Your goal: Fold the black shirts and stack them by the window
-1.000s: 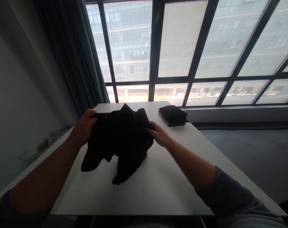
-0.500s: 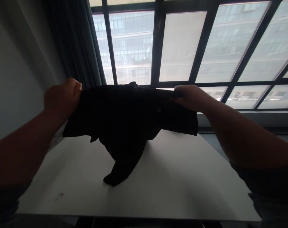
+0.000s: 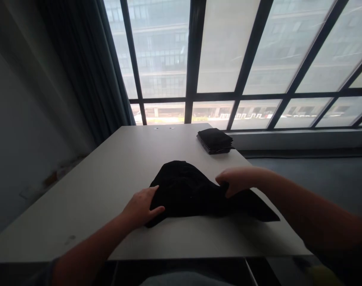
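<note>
A black cloth garment [image 3: 186, 190] lies bunched on the white table [image 3: 115, 171], its right end reaching the table's right edge. My left hand [image 3: 142, 206] rests on the garment's left end, thumb and fingers spread apart. At the right part of the cloth, my right hand [image 3: 239, 180] has its fingers closed on a fold and holds it slightly raised. The dark fabric hides its folds and shape.
A stack of folded black cloth [image 3: 215, 140] sits at the table's back right. Behind the table is a large window with dark frames [image 3: 194, 51]. A dark curtain [image 3: 88, 75] hangs at the left.
The garment has come down from the air onto the table. My left hand has let go of its edge and opened. The view has tilted down, and the folded stack now shows.
</note>
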